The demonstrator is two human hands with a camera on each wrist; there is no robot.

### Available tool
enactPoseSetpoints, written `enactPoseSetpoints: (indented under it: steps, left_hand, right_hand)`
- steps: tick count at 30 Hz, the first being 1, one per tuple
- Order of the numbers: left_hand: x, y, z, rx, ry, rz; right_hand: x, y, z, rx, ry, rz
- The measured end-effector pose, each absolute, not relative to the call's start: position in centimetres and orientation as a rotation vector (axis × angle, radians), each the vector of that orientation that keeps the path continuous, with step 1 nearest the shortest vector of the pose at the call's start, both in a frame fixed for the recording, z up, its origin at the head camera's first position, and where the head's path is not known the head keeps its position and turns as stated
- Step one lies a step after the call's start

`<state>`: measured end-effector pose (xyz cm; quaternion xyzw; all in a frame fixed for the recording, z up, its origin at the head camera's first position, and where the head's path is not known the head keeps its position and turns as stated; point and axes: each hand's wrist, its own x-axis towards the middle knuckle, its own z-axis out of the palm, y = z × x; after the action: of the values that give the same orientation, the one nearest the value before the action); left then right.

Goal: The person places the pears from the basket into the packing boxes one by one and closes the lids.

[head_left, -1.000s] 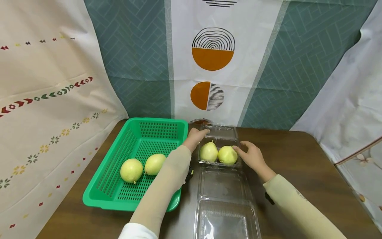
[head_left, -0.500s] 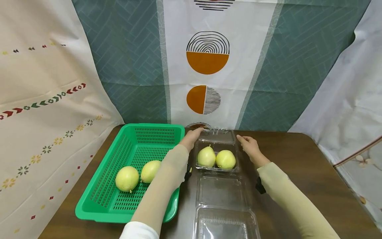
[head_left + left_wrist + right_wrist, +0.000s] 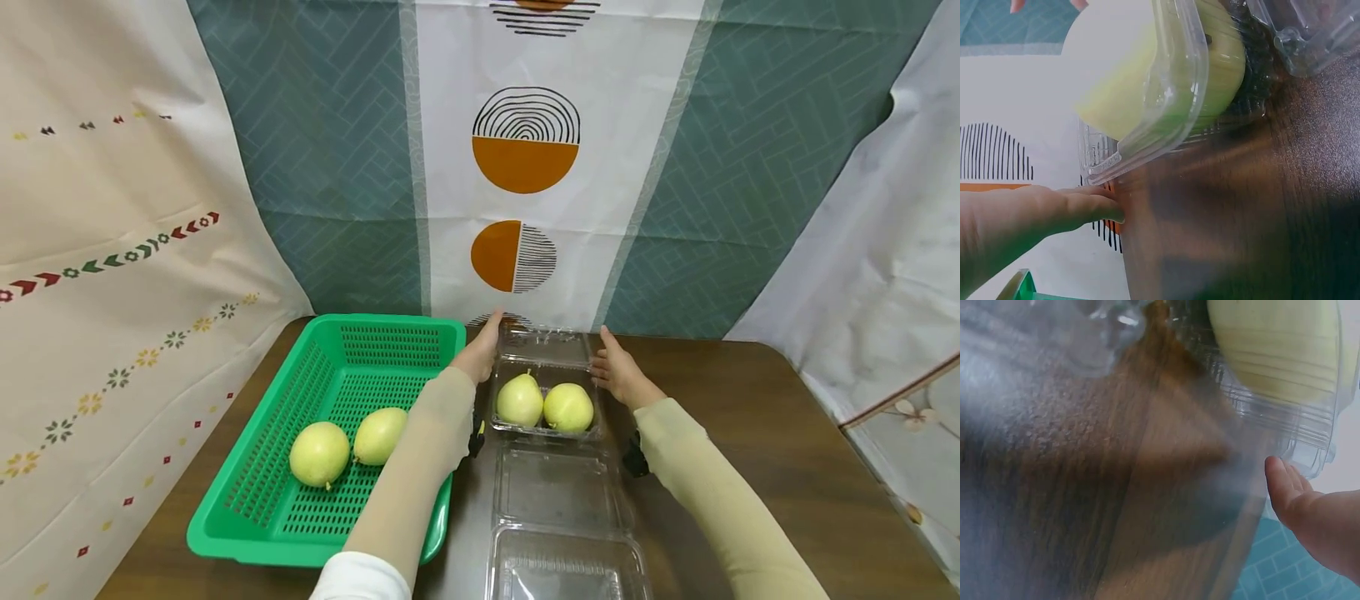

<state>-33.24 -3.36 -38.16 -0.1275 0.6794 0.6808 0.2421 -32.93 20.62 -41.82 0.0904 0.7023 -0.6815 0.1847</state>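
Note:
Two yellow-green pears, a left one [image 3: 519, 400] with its stem up and a right one [image 3: 568, 408], sit side by side in a clear plastic clamshell box [image 3: 551, 434]. The box's lid [image 3: 546, 343] is folded back toward the curtain. My left hand [image 3: 482, 350] is along the box's left side, fingers extended; in the left wrist view, the hand [image 3: 1041, 215] is close to a box corner. On the other side, my right hand [image 3: 618, 372] has its fingers stretched beside the wall; in the right wrist view, the fingertips [image 3: 1274, 472] are at a corner. Whether they touch is unclear.
Left of the box stands a green slotted basket [image 3: 202, 533] holding two more pears, one rounder [image 3: 319, 455] and one partly behind my left sleeve [image 3: 379, 437]. Nearer me lies another opened clear box [image 3: 566, 542] on the brown table [image 3: 750, 417]. A patterned curtain [image 3: 337, 167] hangs behind.
My right hand has left the right pear and moved to the box's right side, fingers now straighter. My left hand stays by the left side, its fingers now pointing more upward.

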Motion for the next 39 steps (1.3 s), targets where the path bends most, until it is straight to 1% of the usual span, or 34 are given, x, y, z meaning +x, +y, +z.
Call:
enactPoseSetpoints:
  steps: [20,30,39]
  left_hand:
    - [-33.39,-3.81,-37.83,-0.375,1.78,1.986]
    - [-33.67,-3.98,-38.27,-0.369,1.734,2.039]
    - [-33.55,-4.01,-37.8,-0.386,1.728,2.037]
  right_hand:
    - [-32.92,20.66,-41.55,0.272,1.997,-2.004]
    - [-32.86,21.01,-41.26,0.206,1.92,-2.057]
    - [-32.88,21.02,-40.97,0.147,1.925,-2.057]
